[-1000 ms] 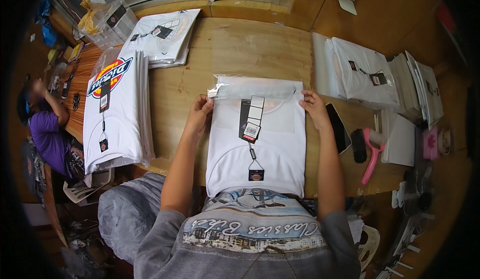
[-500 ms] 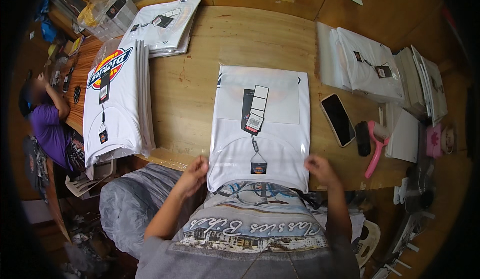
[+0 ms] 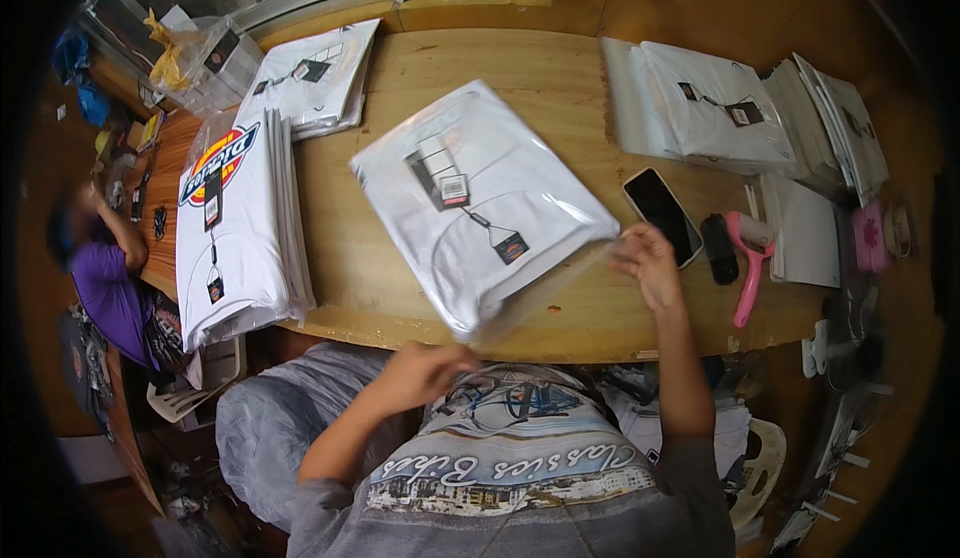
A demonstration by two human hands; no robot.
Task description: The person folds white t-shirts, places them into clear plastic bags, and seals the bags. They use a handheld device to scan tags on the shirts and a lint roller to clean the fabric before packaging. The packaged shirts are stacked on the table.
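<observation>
A folded white T-shirt in a clear plastic bag (image 3: 420, 238) lies turned at a slant on the wooden table in front of me. A black hang tag (image 3: 425, 177) with white stickers and a small black tag on a cord show on the shirt. My right hand (image 3: 650, 263) is closed, its fingers pinching the clear plastic at the bag's near right corner. My left hand (image 3: 425, 376) is at the near left corner, fingers curled in and partly blurred, closed on the plastic there. Loose clear film stretches between the two hands.
Stacks of folded white shirts (image 3: 235, 258) stand at the left, with bagged shirts (image 3: 325, 73) behind. More bagged shirts (image 3: 710, 108) lie at the right. A phone (image 3: 662, 213), a black brush (image 3: 718, 250) and a pink lint roller (image 3: 745, 288) lie nearer. A person in purple (image 3: 110, 288) sits far left.
The bagged shirt has turned from straight to slanted, its far end moving left and its near edge away from my body. My right hand has moved forward; my left has moved inward and nearer.
</observation>
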